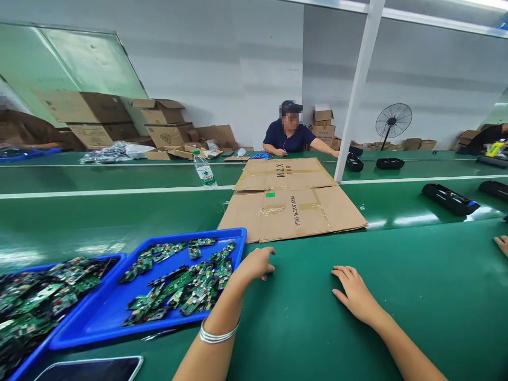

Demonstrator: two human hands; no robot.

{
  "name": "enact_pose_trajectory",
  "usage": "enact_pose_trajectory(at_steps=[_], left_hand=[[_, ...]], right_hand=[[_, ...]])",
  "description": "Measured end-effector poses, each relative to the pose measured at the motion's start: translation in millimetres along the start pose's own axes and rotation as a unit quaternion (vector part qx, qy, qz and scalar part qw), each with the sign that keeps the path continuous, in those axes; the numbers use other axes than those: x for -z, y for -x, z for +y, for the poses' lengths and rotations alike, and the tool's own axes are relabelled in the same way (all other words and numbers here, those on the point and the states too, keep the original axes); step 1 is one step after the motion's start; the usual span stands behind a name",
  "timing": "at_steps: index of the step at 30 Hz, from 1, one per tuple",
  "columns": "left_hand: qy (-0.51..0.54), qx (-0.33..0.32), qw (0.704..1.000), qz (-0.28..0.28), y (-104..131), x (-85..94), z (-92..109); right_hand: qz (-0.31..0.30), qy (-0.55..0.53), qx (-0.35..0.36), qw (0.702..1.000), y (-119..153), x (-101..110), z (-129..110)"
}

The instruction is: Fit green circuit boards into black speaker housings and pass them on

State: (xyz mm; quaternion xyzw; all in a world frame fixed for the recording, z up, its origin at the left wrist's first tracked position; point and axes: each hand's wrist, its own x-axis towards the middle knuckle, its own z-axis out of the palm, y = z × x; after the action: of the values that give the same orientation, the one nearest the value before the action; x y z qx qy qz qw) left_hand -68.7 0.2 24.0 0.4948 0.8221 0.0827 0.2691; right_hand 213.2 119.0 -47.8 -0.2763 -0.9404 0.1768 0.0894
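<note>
My left hand (259,263), with bangles on its wrist, is over the green table just right of a blue tray (89,323). Its fingers are apart and curved, and nothing shows between them. Green circuit boards (200,286) lie scattered in that tray. Farther right, my right hand (353,291) rests low over the green table (301,328), fingers spread and holding nothing. Beyond both hands lies a flattened cardboard sheet (293,211) with tape and printed letters.
A second blue tray (119,258) heaped with boards stands at the left, near a phone-like device (91,369). A bottle (205,170), a white post (358,95) and black devices (450,199) are farther off. A person (291,132) sits opposite; another person's hand (503,244) shows at right.
</note>
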Motion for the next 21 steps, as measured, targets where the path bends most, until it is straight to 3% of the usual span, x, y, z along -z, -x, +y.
enact_pose_trajectory(at_steps=[4,9,13,21], left_hand=[[-0.019,-0.007,1.000,0.018,0.8,1.9,2.2],[-0.056,-0.004,0.994,0.091,-4.6,5.2,-1.8],[-0.072,0.019,0.996,0.041,-10.3,6.0,-8.0],[-0.058,0.023,0.998,0.003,-7.4,8.8,-3.3]], right_hand=[[0.001,-0.003,-0.004,1.000,-1.4,3.5,-3.9],[0.000,-0.010,-0.005,1.000,-1.0,13.8,-12.6],[-0.005,-0.020,-0.015,1.000,-0.8,17.9,-15.2],[0.003,-0.024,-0.013,1.000,-0.4,18.8,-16.6]])
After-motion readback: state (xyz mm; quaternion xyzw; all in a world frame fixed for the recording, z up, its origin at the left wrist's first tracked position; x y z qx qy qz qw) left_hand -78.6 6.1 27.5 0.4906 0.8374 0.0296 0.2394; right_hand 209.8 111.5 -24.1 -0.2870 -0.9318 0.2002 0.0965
